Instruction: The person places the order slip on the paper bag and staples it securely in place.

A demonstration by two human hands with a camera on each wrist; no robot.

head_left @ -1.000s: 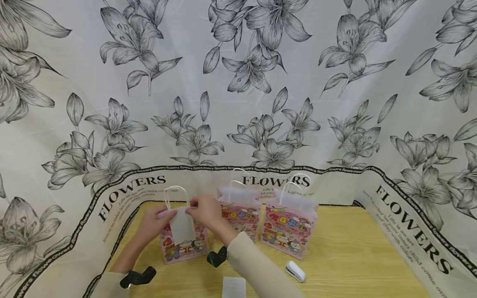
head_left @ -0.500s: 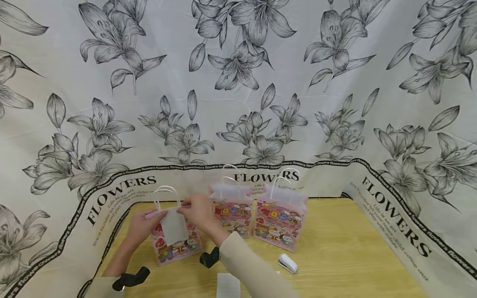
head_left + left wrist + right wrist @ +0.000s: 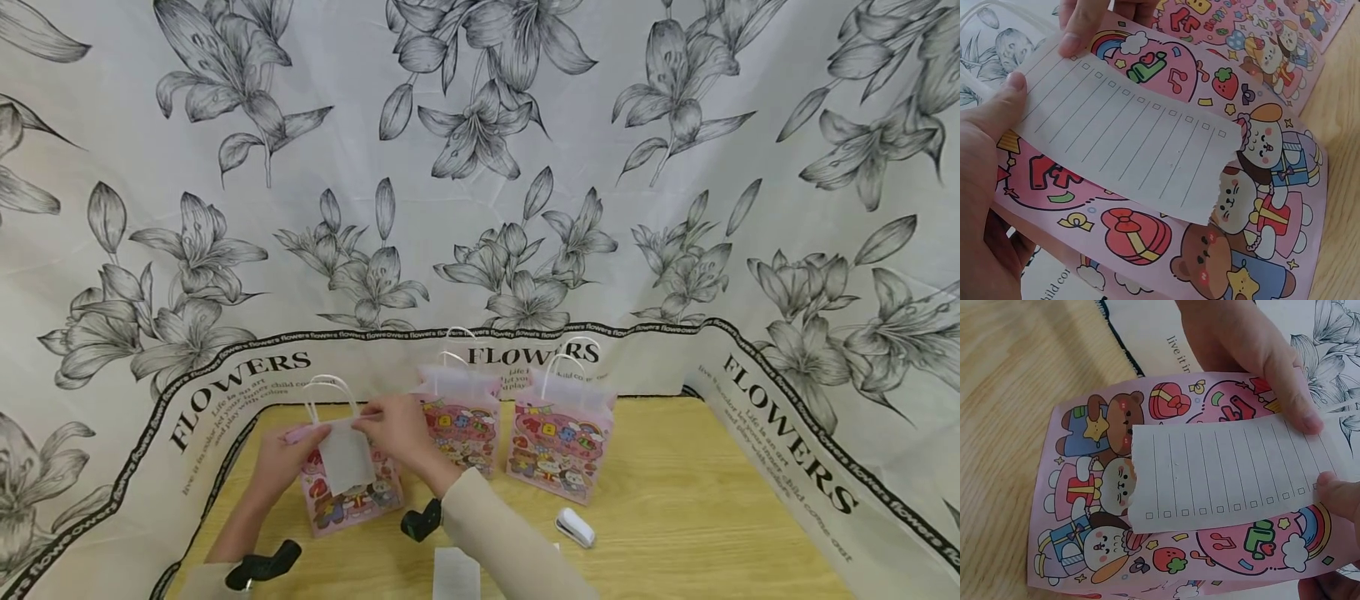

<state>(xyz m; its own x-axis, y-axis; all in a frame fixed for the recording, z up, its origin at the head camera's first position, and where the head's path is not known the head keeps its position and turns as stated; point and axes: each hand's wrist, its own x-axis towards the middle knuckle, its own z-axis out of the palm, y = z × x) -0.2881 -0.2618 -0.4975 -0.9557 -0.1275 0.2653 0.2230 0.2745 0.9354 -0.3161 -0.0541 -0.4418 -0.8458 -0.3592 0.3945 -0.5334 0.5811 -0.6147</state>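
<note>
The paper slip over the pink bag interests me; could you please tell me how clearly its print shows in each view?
Head view: the slip looks pale, its print too small to read; left wrist view: its checkboxes are clear, in soft light with no strong glare; right wrist view: checkboxes clear again, the bag's cartoons distinct too.

The torn-edged white lined paper slip covers part of the pink cartoon-printed paper bag, which hides some fingers of the left hand from me. A white rectangular paper sheet runs off the head view's bottom edge.
</note>
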